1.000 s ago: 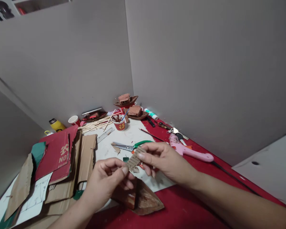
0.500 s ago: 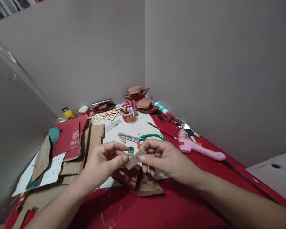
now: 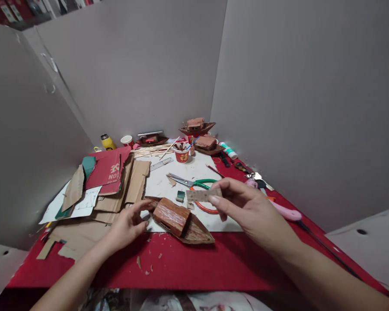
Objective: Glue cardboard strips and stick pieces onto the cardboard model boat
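Note:
Between the thumb and fingers of my right hand (image 3: 236,201) is a small greyish-brown cardboard strip (image 3: 196,195), held level above the white sheet. A brown model boat (image 3: 199,231) with a glossy curved roof (image 3: 171,215) rests at the front edge of that sheet, partly over the red cloth. My left hand (image 3: 129,224) is at the boat's left end, thumb and index finger apart around it; whether the fingertips touch it I cannot tell. Behind the strip lie scissors (image 3: 183,181) with green and orange handles, partly hidden by my right hand. A small green scrap (image 3: 180,196) is beside the strip.
Stacked cardboard (image 3: 138,179) covers the left side. At the back stand a red paper cup (image 3: 182,155) with brown contents, thin sticks (image 3: 152,151) and other model boats (image 3: 197,125). On the right lie a pink glue gun (image 3: 287,212) and keys (image 3: 255,176). Grey walls enclose the table.
My left hand has let go of the cardboard strip and moved down left to the boat. My right hand keeps the strip and has shifted right. The view has tilted and turned slightly.

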`<state>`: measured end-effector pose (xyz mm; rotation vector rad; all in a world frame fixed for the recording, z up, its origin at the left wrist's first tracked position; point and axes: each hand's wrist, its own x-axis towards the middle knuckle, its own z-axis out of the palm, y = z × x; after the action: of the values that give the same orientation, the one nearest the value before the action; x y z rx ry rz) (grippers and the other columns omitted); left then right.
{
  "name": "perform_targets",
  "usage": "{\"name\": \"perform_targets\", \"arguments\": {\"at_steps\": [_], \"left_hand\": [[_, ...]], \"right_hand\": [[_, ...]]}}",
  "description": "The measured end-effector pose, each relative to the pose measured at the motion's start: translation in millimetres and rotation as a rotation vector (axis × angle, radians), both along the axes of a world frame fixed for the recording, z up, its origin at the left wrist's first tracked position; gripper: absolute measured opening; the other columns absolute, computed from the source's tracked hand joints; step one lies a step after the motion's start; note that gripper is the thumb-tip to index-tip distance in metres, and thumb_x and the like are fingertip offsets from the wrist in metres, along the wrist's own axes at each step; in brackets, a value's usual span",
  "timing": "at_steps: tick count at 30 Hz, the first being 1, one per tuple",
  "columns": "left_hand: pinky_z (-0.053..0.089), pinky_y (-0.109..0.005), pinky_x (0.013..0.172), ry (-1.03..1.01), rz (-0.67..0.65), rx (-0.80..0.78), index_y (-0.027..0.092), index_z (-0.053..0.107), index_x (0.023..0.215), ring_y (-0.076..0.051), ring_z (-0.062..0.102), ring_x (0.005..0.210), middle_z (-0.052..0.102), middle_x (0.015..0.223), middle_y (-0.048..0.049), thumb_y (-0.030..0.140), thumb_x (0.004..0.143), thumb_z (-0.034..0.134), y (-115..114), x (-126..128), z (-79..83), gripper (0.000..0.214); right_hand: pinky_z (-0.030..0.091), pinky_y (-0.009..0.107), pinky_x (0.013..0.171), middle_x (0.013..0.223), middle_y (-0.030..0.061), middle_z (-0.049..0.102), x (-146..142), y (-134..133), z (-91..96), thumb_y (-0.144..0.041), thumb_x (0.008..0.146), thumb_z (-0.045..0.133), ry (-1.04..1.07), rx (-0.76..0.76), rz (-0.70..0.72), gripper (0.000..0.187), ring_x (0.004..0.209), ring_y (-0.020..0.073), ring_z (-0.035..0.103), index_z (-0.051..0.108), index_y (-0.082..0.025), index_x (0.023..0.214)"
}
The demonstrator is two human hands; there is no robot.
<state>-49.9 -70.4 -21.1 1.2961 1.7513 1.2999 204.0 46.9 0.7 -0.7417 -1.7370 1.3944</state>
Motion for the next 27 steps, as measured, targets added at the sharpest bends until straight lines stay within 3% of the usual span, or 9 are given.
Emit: {"name": "perform_targets", "arguments": {"at_steps": [4, 8, 13, 23, 27], "left_hand": [[0.046, -0.021, 0.061, 0.180, -0.146, -0.024, 0.022, 0.068, 0.114, -0.013, 0.061, 0.065, 0.075, 0.105, -0.0052, 0.011, 0.071, 0.064, 7.1, -1.5, -11.0, 0.044], [0.046, -0.025, 0.072, 0.315, -0.195, -0.033, 0.022, 0.062, 0.119, -0.017, 0.063, 0.079, 0.073, 0.096, -0.0030, 0.012, 0.074, 0.061, 20.0, -8.7, -24.3, 0.046], [0.046, -0.029, 0.078, 0.383, -0.224, -0.055, 0.022, 0.055, 0.122, -0.018, 0.062, 0.084, 0.070, 0.100, -0.0026, 0.011, 0.077, 0.057, 32.3, -12.9, -31.8, 0.046], [0.047, -0.030, 0.079, 0.421, -0.252, -0.061, 0.025, 0.047, 0.122, -0.017, 0.063, 0.088, 0.066, 0.097, -0.0016, 0.013, 0.084, 0.054, 26.3, -22.0, -40.4, 0.040], [0.049, -0.027, 0.070, 0.364, -0.235, -0.082, 0.026, 0.047, 0.121, -0.013, 0.061, 0.075, 0.065, 0.107, -0.0028, 0.017, 0.087, 0.054, 24.0, -20.2, -41.5, 0.036]], "right_hand": [[0.047, 0.024, 0.058, 0.081, 0.0011, 0.059, 3.5, -5.8, -4.1, -0.035, 0.080, 0.068, -0.017, 0.073, -0.065, 0.015, 0.067, 0.0141, 0.057, 0.062, -0.021, 0.084], [0.048, 0.026, 0.072, 0.091, 0.0040, 0.062, -4.1, -1.5, -7.6, -0.028, 0.077, 0.069, -0.053, 0.237, -0.076, 0.006, 0.089, 0.0193, 0.061, 0.069, -0.022, 0.075], [0.048, 0.025, 0.064, 0.076, 0.0012, 0.060, -16.5, 12.2, -13.4, -0.021, 0.081, 0.066, -0.071, 0.378, -0.067, 0.008, 0.071, 0.0146, 0.059, 0.073, -0.023, 0.079], [0.048, 0.026, 0.064, 0.078, 0.0028, 0.063, -32.4, 25.4, -46.2, -0.011, 0.087, 0.060, -0.088, 0.554, 0.069, 0.012, 0.073, 0.0148, 0.060, 0.067, -0.020, 0.090], [0.046, 0.028, 0.064, 0.081, 0.0043, 0.062, -37.5, 19.9, -56.8, -0.006, 0.087, 0.057, -0.102, 0.740, 0.090, 0.020, 0.074, 0.0160, 0.057, 0.062, -0.020, 0.101]]}}
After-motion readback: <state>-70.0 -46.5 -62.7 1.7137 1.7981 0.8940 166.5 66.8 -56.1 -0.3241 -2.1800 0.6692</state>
